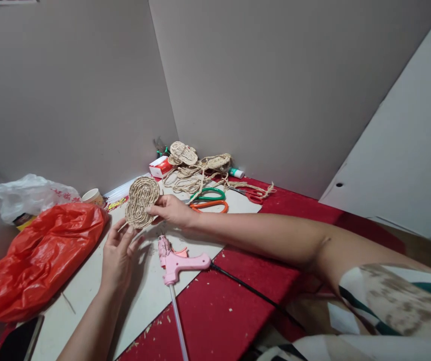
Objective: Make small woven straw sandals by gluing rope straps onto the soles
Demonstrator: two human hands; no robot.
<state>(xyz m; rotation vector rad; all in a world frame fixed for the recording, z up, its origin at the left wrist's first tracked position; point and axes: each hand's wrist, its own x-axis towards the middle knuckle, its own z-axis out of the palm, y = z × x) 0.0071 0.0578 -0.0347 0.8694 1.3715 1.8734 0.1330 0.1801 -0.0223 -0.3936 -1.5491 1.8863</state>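
Observation:
Both hands hold up a braided straw shoe sole, a coiled figure-eight piece of plaited straw, above the pale board. My right hand pinches its right edge, with the thumb across the face. At the lower end, the fingertips of my left hand grip the rim. Just below lies a pink hot glue gun on its side, a clear glue stick sticking out of its back. Beyond my right wrist are scissors with green and orange handles; their blades are partly hidden.
Plaited straw and more straw soles are heaped near the wall corner, beside a red-and-white box. A red plastic bag, a paper cup and a dark phone lie left. The glue gun's black cord crosses the red cloth.

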